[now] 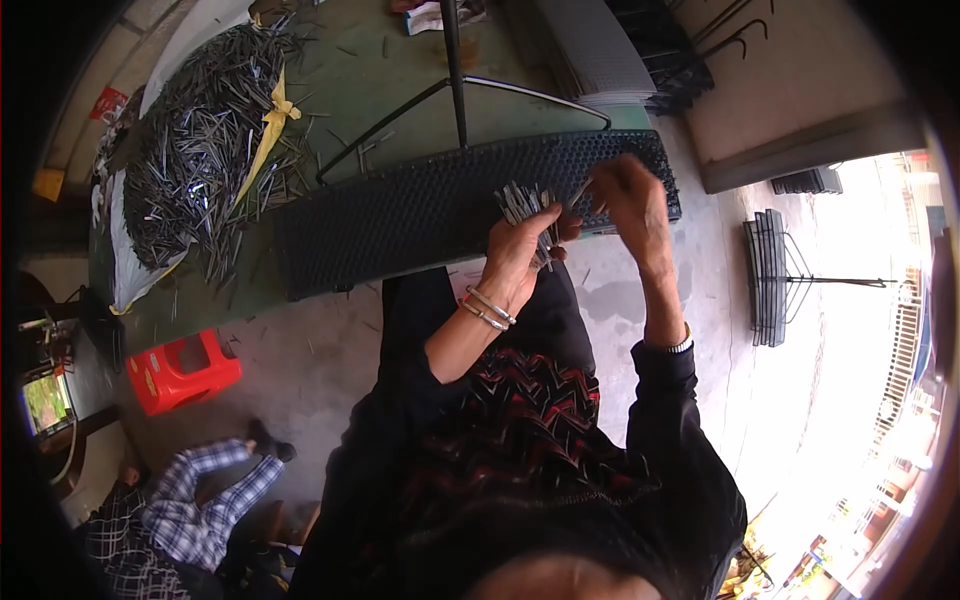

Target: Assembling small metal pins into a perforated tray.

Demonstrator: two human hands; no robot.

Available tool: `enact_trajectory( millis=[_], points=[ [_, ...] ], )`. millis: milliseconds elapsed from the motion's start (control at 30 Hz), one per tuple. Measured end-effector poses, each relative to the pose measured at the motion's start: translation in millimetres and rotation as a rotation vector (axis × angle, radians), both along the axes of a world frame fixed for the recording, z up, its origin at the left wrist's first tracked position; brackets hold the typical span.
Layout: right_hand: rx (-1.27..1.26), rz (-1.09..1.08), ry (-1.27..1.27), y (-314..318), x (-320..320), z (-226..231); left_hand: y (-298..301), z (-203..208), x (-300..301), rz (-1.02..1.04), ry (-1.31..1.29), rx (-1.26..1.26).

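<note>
My left hand point(518, 250) is closed around a bundle of thin grey strips point(522, 203), their ends sticking out above and below the fingers. Close to its right, my right hand point(635, 205) is slightly blurred, its fingers bent together. A single pale thin strip point(579, 191) shows at the fingertips. Both hands are over the near edge of a long black perforated panel point(410, 215), which lies across the table edge in front of me. A black metal frame point(457, 90) with an upright rod and two slanting legs stands at the panel's far side.
A large heap of similar strips point(205, 140) lies on a sheet on the green table point(385, 60), at left. Grey stacked panels point(590, 50) stand far right. A red stool point(185, 372) and a person in checked trousers point(205, 500) are lower left. Black racks point(768, 278) stand right.
</note>
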State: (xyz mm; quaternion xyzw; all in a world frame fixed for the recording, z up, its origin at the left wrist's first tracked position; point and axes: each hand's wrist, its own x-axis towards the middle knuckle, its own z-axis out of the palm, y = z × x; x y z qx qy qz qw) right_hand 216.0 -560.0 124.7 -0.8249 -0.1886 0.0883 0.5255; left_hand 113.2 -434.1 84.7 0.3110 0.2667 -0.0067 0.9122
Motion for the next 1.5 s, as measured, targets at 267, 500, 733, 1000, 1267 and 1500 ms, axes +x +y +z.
enact_trajectory(
  millis=[267,500,733,1000,1267,1500],
  points=[
    [-0.085,-0.236,-0.679,23,51,-31,-2,7,1,-0.003,-0.045,-0.065],
    [-0.266,-0.152,-0.71,35,49,-44,-2,2,3,0.01,-0.016,-0.023],
    [-0.357,-0.03,-0.449,25,34,-12,-2,3,3,0.033,-0.017,-0.006],
    [0.105,0.361,0.304,2,2,10,-5,10,2,0.004,-0.05,0.069],
    [-0.002,0.398,0.309,-3,9,19,-5,6,1,-0.029,-0.054,0.12],
    [0.067,-0.066,-0.281,4,34,5,-7,6,3,-0.016,-0.062,-0.12]
  ],
)
